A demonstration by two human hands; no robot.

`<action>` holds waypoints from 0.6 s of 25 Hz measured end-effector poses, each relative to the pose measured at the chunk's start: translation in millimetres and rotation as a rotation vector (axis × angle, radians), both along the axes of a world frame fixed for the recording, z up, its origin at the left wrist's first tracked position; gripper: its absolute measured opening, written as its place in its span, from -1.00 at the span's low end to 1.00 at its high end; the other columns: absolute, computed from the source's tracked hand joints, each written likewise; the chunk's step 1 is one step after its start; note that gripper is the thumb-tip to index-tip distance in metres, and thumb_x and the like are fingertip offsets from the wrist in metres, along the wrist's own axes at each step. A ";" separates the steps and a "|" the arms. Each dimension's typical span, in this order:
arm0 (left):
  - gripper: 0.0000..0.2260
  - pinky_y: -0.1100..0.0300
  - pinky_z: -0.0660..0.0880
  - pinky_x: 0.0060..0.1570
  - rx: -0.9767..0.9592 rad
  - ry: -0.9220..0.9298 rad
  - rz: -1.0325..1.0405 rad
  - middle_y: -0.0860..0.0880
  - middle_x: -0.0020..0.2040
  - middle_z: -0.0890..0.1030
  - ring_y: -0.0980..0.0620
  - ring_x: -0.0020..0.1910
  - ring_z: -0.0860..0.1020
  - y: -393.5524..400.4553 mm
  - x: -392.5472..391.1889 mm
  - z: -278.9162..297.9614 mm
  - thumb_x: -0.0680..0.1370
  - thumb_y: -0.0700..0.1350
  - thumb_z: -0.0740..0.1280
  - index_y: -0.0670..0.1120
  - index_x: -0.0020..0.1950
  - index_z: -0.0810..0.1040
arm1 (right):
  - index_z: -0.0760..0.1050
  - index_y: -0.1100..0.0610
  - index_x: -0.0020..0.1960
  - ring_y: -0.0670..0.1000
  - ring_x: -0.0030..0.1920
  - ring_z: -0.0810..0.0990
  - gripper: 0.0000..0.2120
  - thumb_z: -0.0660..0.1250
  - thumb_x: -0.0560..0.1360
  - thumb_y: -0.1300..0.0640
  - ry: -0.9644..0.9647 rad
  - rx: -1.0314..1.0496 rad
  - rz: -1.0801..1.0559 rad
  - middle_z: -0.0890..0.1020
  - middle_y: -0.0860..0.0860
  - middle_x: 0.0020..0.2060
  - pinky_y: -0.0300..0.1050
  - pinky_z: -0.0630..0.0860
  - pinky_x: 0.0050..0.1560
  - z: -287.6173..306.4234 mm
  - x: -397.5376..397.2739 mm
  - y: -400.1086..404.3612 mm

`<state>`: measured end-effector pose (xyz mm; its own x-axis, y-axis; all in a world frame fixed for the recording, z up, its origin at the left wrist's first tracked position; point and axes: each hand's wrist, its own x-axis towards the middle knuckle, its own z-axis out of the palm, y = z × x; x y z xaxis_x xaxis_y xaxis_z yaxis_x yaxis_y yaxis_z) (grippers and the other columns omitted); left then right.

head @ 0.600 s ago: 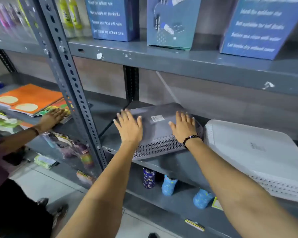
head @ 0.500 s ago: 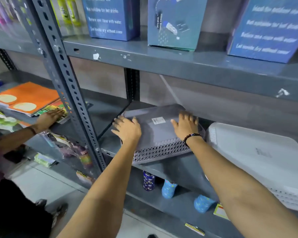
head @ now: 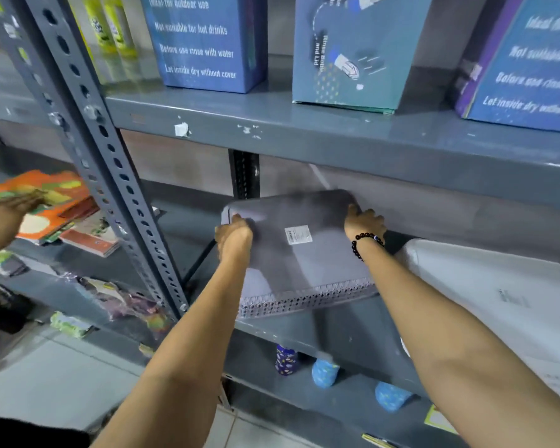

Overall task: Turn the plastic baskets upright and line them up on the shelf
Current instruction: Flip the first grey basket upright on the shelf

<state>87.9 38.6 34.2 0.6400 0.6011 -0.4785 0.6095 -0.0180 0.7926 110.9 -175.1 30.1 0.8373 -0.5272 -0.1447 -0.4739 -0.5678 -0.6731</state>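
Observation:
A grey plastic basket [head: 299,263] lies upside down on the middle shelf [head: 346,334], its flat bottom with a white label facing up and its perforated rim toward me. My left hand [head: 235,236] grips its far left corner. My right hand [head: 364,221], with a black bead bracelet at the wrist, grips its far right corner. The far side of the basket looks tilted up. A white plastic basket [head: 498,305] lies upside down just to the right, partly behind my right forearm.
A perforated steel upright [head: 110,176] stands left of the basket. Blue boxes [head: 204,43] sit on the shelf above. Another person's hand [head: 10,211] rests on orange books at the left. Small bottles [head: 324,371] stand on the lower shelf.
Both my hands slid from lying flat on the grey basket's bottom to gripping its far corners. The view moved closer. The other person's hand shifted on the books.

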 end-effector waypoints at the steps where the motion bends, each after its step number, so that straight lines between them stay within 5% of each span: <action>1: -0.50 -0.01 0.36 0.27 0.006 -0.101 0.020 -0.21 0.42 0.40 -0.21 0.34 0.44 2.3 -0.8 6.3 0.62 0.10 0.05 -0.21 0.43 0.27 | 0.22 0.28 0.42 0.26 0.40 0.26 -0.43 -0.03 0.59 -0.10 -0.067 0.047 -0.053 0.28 0.28 0.39 0.17 0.25 0.36 6.3 -4.0 -0.3; 4: -0.63 0.11 0.36 0.11 -0.201 -0.546 0.084 -0.23 0.37 0.46 -0.10 0.14 0.49 10.6 1.3 20.8 0.63 0.04 0.07 -0.20 0.28 0.39 | 0.28 0.29 0.40 0.24 0.37 0.31 -0.58 -0.06 0.62 0.14 -0.347 0.334 -0.227 0.34 0.28 0.37 0.06 0.27 0.36 23.8 -25.6 -3.7; 6: -0.58 0.10 0.35 0.28 -0.435 -0.683 0.112 -0.14 0.41 0.43 -0.06 0.24 0.46 21.2 -4.8 25.4 0.61 0.11 0.11 -0.10 0.37 0.37 | 0.45 0.28 0.23 0.21 0.23 0.46 -0.61 0.00 0.57 0.12 -0.556 0.518 -0.367 0.49 0.25 0.20 -0.04 0.42 0.15 25.7 -43.1 -4.0; 8: -0.59 0.02 0.36 0.32 -0.548 -0.676 0.094 -0.08 0.29 0.53 -0.05 0.23 0.50 35.8 -12.4 7.8 0.57 0.23 0.11 0.03 0.26 0.48 | 0.55 0.22 0.03 0.15 0.00 0.54 -0.63 0.05 0.55 0.03 -0.680 0.786 -0.565 0.55 0.18 0.02 -0.11 0.45 -0.11 16.0 -67.9 1.0; 10: -0.61 -0.01 0.46 0.21 -0.599 -0.610 0.078 -0.09 0.07 0.66 -0.02 0.05 0.61 51.4 -21.8 -20.8 0.54 0.26 0.13 0.01 0.04 0.58 | 0.49 0.20 0.20 0.13 0.16 0.51 -0.54 0.08 0.53 -0.11 -0.590 0.895 -0.551 0.51 0.17 0.20 -0.03 0.44 0.17 0.1 -93.0 5.7; 12: -0.52 -0.09 0.54 0.09 -0.581 -0.434 -0.007 -0.15 -0.06 0.72 -0.07 -0.04 0.67 61.4 -34.4 -43.3 0.47 0.31 0.19 -0.07 -0.04 0.61 | 0.30 0.11 0.43 0.10 0.43 0.29 -0.30 0.11 0.43 -0.29 -0.432 0.918 -0.440 0.34 0.10 0.44 0.13 0.17 0.47 -19.5 -114.8 3.9; 15: -0.50 -0.11 0.39 0.35 -0.443 -0.254 -0.132 -0.26 0.33 0.50 -0.24 0.33 0.47 63.0 -51.9 -50.3 0.55 0.13 0.13 -0.19 0.31 0.48 | 0.31 0.11 0.42 0.06 0.41 0.32 -0.38 0.17 0.46 -0.20 -0.296 0.883 -0.313 0.37 0.04 0.41 0.08 0.18 0.47 -38.4 -129.7 -5.9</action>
